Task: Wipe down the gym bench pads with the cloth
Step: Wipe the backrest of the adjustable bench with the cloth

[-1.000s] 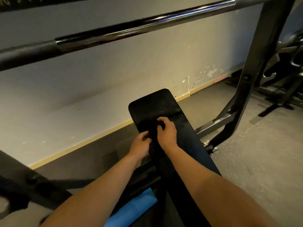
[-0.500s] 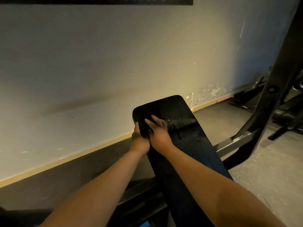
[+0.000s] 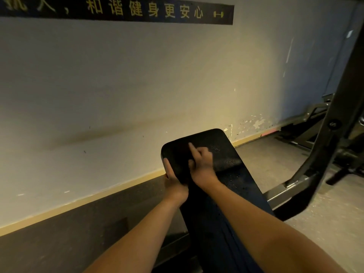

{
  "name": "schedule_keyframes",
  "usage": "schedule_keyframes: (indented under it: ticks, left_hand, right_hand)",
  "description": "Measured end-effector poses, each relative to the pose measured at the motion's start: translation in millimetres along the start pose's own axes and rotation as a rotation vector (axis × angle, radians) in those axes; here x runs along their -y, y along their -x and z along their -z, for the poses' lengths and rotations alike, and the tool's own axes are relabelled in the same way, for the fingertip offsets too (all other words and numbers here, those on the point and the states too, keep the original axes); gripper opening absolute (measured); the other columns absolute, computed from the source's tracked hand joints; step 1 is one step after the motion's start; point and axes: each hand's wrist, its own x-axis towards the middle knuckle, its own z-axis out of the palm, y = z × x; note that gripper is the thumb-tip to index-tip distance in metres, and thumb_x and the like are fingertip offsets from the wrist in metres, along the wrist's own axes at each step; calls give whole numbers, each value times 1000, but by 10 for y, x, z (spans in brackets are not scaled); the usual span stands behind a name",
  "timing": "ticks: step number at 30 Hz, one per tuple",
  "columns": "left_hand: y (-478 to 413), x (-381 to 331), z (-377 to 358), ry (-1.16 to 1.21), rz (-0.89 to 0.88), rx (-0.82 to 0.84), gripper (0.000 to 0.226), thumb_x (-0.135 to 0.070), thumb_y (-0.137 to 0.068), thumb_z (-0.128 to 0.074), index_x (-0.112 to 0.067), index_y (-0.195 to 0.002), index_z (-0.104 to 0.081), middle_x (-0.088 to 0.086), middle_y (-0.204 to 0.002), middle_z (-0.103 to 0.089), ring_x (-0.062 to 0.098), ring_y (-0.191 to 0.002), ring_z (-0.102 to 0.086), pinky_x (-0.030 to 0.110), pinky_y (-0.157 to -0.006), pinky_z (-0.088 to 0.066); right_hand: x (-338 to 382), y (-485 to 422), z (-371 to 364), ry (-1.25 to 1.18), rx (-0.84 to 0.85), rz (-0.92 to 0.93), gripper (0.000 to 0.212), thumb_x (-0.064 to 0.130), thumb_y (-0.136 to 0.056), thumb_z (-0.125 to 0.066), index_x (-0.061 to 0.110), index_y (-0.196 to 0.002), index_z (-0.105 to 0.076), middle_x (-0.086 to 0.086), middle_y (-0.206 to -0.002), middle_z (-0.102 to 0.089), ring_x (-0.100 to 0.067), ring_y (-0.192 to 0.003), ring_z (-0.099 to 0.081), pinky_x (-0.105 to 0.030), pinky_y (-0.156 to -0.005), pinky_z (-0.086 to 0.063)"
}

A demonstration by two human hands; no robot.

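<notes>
The black bench pad [image 3: 222, 142] runs from below me toward the wall, with water droplets on its far right part. A dark cloth [image 3: 177, 164], hard to tell from the pad, lies over the pad's far left corner. My left hand [image 3: 173, 182] grips the pad's left edge with the thumb on top, holding the cloth there. On top of the cloth sits my right hand [image 3: 202, 164], its index finger stretched toward the wall and the other fingers curled on the fabric.
A cream wall [image 3: 137, 85] with a dark banner [image 3: 118, 10] stands just behind the pad's end. A black rack upright [image 3: 334, 123] slants down at the right, with its steel base bar [image 3: 279, 192] on the grey floor. More gym machines [image 3: 315, 119] stand at the far right.
My view lifted and the barbell left the frame. Both hands slid with the cloth from the pad's middle toward its far left corner; my left hand moved onto the pad's edge.
</notes>
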Motion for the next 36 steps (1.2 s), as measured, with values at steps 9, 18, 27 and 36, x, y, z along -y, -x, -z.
schedule_keyframes:
  ticks: [9, 18, 27, 36]
  left_hand:
    - [-51, 22, 8, 13, 4, 31, 103, -30, -91, -65, -45, -153, 15, 5, -144, -44, 18, -111, -57, 35, -88, -55]
    - [-254, -328, 123, -485, 41, 110, 111, -23, -92, -69, -34, -155, 21, 4, -158, 40, 37, -152, 15, 49, -123, -18]
    - [-329, -297, 187, -313, 8, 132, 115, -12, -87, -74, -40, -156, 14, -9, -154, 45, 33, -154, 1, 34, -111, -44]
    - [-231, -354, 66, -291, 11, 50, 110, -11, -92, -70, -45, -155, 13, -12, -151, 49, 31, -153, -11, 10, -58, -45]
  right_hand:
    - [-190, -407, 73, 58, -179, 39, 49, -11, -84, -45, 16, -120, -66, -17, -121, -48, -34, -106, -42, -34, -83, -43]
    - [8, -402, -147, -75, -124, 50, 45, 21, -93, -54, 16, -138, -56, -14, -131, -47, -31, -110, -44, -38, -92, -42]
    - [-395, -602, 179, 138, -47, 158, 49, 25, -90, -39, 29, -135, -57, -16, -131, -49, -36, -108, -47, -46, -82, -52]
    - [-843, -828, 392, 24, -217, -411, 62, 5, -92, -44, 22, -151, -37, -18, -135, -38, -38, -113, -40, -42, -99, -39]
